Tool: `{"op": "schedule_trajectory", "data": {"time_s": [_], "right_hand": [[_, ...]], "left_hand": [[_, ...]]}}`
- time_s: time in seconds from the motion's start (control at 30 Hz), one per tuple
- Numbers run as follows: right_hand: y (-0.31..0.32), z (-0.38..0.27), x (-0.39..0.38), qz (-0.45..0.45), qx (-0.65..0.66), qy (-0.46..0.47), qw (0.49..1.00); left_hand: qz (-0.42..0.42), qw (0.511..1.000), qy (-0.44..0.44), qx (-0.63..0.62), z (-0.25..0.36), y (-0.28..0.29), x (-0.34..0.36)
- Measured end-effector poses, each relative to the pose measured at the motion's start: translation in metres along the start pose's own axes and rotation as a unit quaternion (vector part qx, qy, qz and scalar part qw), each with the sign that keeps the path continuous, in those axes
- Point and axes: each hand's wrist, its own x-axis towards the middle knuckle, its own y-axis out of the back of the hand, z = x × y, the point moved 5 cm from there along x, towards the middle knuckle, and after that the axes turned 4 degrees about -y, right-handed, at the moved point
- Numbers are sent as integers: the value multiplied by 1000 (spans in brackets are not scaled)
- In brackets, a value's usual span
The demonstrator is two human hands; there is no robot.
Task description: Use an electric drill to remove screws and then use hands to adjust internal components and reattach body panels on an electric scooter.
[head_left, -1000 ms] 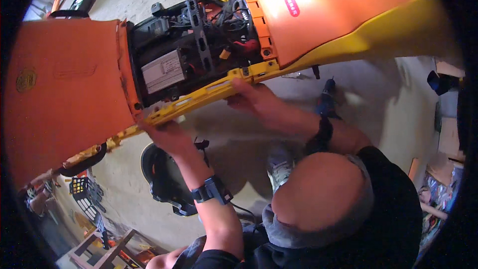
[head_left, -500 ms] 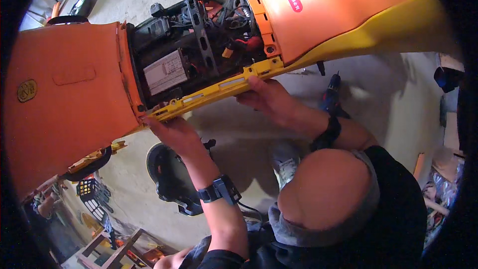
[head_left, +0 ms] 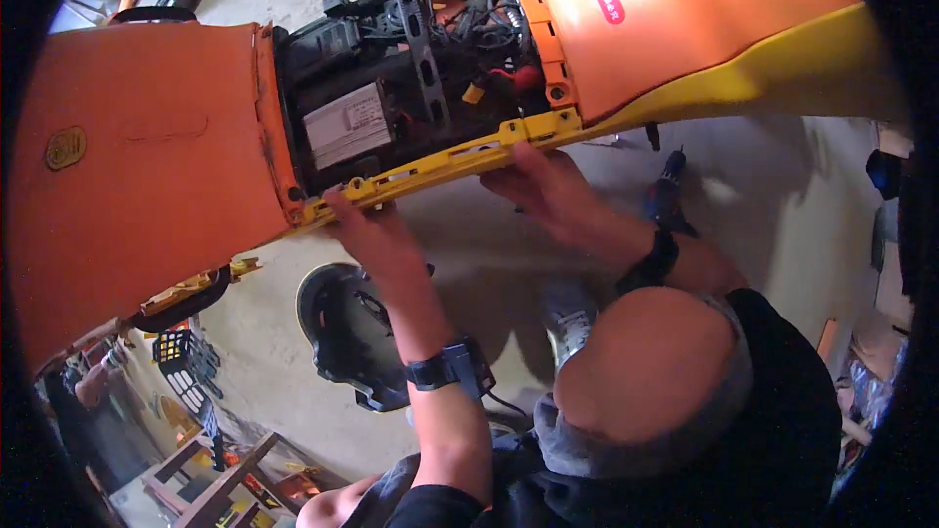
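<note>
The yellow strip (head_left: 430, 173) lies along the near edge of an open bay (head_left: 347, 78), between a left orange panel (head_left: 137, 181) and a right orange panel (head_left: 694, 24). By judgement, the step in hand is the handling or aligning of this strip against the bay's edge. The strip is touched near its left end by the left hand (head_left: 381, 235) and beside a raised tab (head_left: 512, 130) by the right hand (head_left: 553, 191). Most of the fingers are hidden beneath, so whether it is grasped firmly or merely pressed cannot be told.

For the next move, it is judged that even support is called for at both contact points, so that the strip is not twisted or bent.

Compared with the frame half a second earlier, the left hand is shifted along the strip, away from the left orange panel's corner, while the right hand is kept near the same tab. The whole scene is set slightly farther right in view; the drill (head_left: 668, 194) is left on the floor (head_left: 284, 318).
</note>
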Motion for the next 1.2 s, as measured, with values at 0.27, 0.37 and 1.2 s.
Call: {"op": "schedule_trajectory", "data": {"time_s": [0.27,0.37,1.2], "right_hand": [[2,14,8,-3,15,12,1000],[6,12,7,5,24,20,1000],[-5,3,-8,-19,-29,-15,999]], "left_hand": [[-6,991,123,44,-21,-29,-42],[-5,993,112,34,-24,-57,-64],[-51,988,18,146,-29,-74,-81]]}}
